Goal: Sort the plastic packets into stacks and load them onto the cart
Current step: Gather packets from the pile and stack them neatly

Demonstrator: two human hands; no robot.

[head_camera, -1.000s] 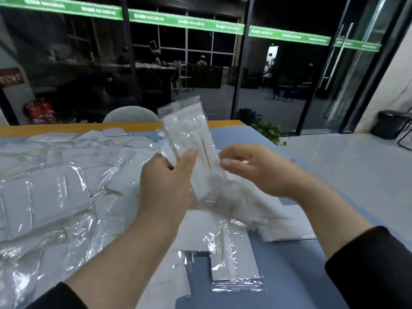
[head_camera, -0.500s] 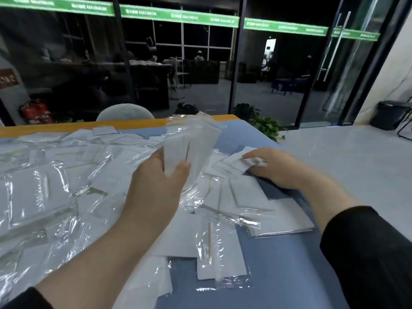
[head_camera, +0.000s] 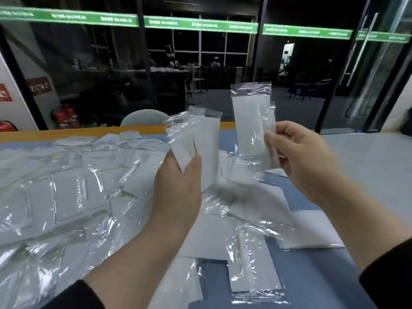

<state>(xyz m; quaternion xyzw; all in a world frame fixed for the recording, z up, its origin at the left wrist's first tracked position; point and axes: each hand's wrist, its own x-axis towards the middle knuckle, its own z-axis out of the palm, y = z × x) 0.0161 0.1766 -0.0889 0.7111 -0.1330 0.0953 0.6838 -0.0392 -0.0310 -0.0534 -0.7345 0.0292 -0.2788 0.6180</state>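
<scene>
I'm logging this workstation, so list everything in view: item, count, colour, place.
Clear plastic packets with white inserts, loose pile: many, uncountable, clear and white, spread over the table's left and middle.
Small held stack of clear packets: several, exact count unclear, raised at centre.
Single clear packet with white insert: one, held up right of the stack.
Blue-topped table with wooden edge: one, under the packets.
Red fire extinguishers: at least two, by the left wall.
Green banner strips: several, along the glass wall.
Glass door: far right.
Left hand: grips the stack.
Right hand: pinches the single packet.
</scene>
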